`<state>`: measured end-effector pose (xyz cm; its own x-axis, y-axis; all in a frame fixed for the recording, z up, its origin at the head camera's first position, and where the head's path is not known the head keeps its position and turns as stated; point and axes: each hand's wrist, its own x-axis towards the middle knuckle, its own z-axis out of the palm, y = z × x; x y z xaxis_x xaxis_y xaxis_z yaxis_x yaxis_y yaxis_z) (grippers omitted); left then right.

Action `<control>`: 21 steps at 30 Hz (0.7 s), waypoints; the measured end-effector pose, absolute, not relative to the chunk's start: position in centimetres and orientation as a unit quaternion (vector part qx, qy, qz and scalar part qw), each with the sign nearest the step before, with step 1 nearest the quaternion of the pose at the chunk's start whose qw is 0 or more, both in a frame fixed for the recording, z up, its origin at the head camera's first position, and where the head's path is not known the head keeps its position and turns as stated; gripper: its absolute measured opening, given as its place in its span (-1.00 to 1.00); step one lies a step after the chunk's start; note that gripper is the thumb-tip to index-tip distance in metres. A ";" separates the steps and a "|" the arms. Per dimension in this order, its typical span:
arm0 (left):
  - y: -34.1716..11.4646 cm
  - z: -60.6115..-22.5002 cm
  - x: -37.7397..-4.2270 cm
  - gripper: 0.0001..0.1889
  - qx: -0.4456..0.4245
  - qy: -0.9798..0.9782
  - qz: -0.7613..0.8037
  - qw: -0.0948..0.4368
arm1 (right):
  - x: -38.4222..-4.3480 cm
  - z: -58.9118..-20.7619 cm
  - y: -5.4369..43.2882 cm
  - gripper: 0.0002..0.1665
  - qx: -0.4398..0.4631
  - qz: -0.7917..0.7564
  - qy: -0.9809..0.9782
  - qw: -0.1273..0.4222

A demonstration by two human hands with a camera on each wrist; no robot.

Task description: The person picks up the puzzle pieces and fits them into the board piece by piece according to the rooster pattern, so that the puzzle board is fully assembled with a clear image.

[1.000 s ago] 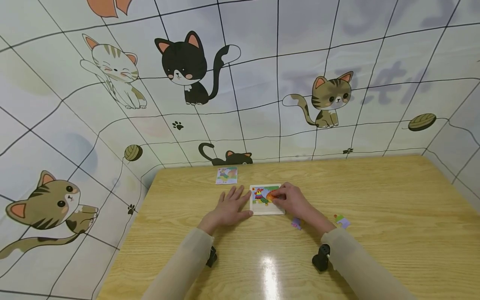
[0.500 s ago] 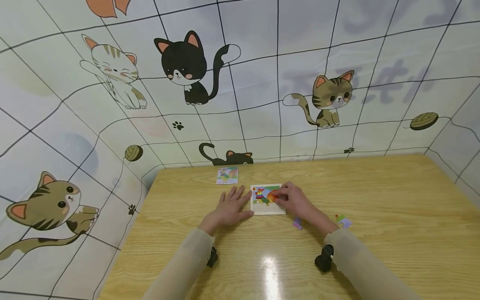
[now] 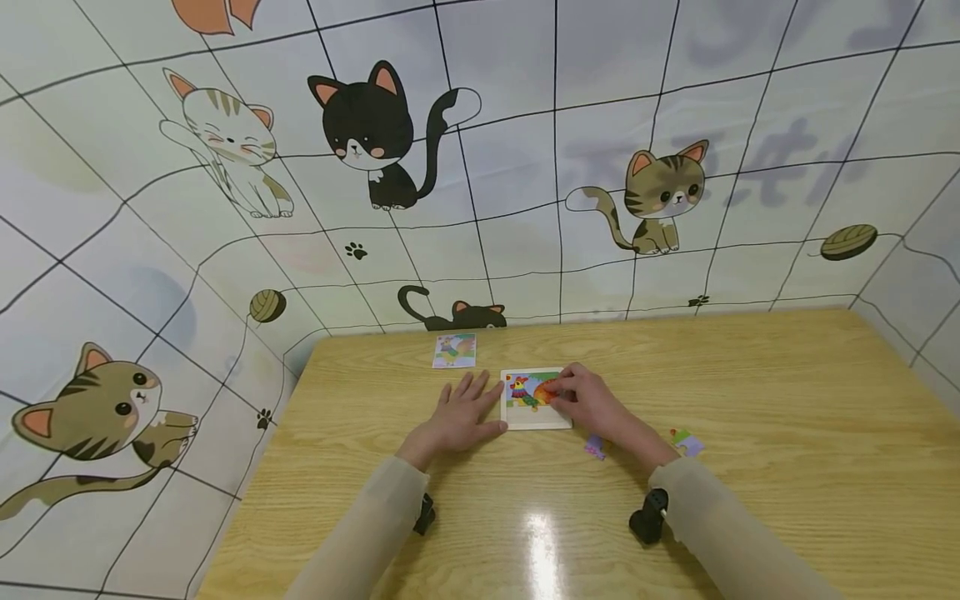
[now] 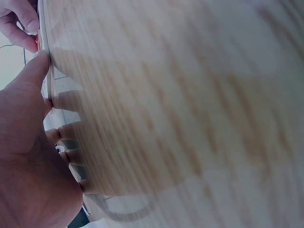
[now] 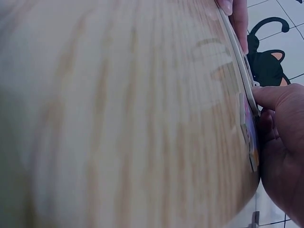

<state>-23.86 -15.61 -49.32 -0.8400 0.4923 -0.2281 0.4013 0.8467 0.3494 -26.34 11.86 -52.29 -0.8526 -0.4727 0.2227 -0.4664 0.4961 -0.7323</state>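
A small jigsaw tray (image 3: pixel 536 422) with a pale rim lies in the middle of the table, a colourful rooster picture filling its upper part. My left hand (image 3: pixel 457 419) lies flat at its left side, fingers spread, thumb and index tip at the rim. With curled fingers, my right hand (image 3: pixel 588 402) pinches an orange puzzle piece (image 3: pixel 545 393) at the right of the picture. That hand covers the tray's upper right corner. In the right wrist view, the right thumb is at the tray's edge, and a purple puzzle piece (image 5: pixel 248 126) lies close by the hand.
A green and purple puzzle piece (image 3: pixel 687 442) lies beside the right forearm. Behind the left hand is a square picture card (image 3: pixel 454 351) with a paler rooster. A cloth wall printed with cats (image 3: pixel 371 125) borders the wooden table (image 3: pixel 787 400) at the back and left.
The right wrist and forearm have shifted slightly to the right, while the fingers stay at the orange piece. The left hand keeps its place by the tray.
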 end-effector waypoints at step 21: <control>-15.6 -49.2 -24.0 -0.23 0.235 0.948 0.145 0.160 | -26.3 -51.5 12.6 -0.64 -0.326 -0.343 0.880 0.024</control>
